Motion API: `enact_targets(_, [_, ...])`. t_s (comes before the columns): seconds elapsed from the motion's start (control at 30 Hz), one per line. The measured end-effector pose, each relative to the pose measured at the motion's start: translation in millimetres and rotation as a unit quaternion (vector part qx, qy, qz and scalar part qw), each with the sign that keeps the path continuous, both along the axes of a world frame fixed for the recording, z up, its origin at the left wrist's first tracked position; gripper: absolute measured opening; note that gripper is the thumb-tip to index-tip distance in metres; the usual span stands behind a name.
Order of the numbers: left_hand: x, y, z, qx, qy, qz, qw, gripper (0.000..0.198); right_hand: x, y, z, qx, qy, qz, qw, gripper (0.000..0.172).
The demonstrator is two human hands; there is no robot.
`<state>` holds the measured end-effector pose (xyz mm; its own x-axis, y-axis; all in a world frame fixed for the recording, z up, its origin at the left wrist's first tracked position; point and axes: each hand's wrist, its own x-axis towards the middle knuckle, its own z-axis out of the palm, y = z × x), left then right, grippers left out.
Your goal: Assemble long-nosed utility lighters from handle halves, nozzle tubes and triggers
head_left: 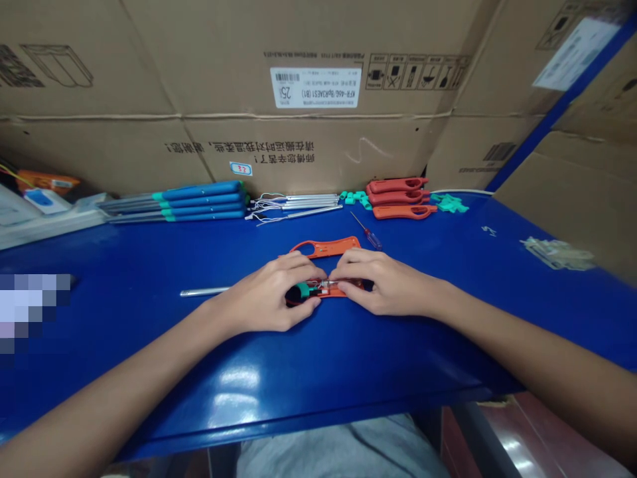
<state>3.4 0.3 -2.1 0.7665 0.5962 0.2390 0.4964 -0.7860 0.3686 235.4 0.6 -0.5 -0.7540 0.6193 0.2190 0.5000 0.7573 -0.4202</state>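
Between my hands lies an orange half shell of a long-nosed lighter [340, 292], with a green trigger piece [304, 290] and small inner parts in it. My left hand [279, 292] is closed on the shell's left part, fingers behind and thumb in front. A silver metal tube [204, 291] sticks out to the left from beneath that hand. My right hand [381, 282] pinches the shell's right end, where a small clear part shows; the fingertips hide much of it. Just behind, the other orange half shell [326, 248] lies inner side up on the table.
A screwdriver [368, 234] lies behind my right hand. Along the cardboard wall [209, 79] are blue-handled lighters [204, 202], metal tubes with wires [308, 202], green caps [354, 198], red-orange shells [401, 198] and green pieces [450, 203]. Clear parts [557, 254] lie at the right.
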Motion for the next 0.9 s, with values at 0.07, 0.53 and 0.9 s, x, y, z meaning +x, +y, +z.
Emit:
enact_targets(0.07, [0.1,0.3,0.0,-0.002,-0.005,-0.008,1.0,0.025,1.0,0.8,2.5,-0.006,-0.001,0.005,1.0,0.022])
enact_targets(0.53, [1.3,0.6,0.7,-0.002,-0.009,-0.007,1.0,0.025,20.4,22.7,15.8,-0.192,-0.003,-0.049,0.98,0.021])
enact_targets(0.9, [0.8,-0.9,-1.2,-0.001,-0.017,-0.004,1.0,0.023,19.5,25.4,12.9,-0.25,-0.006,-0.069,0.966,0.023])
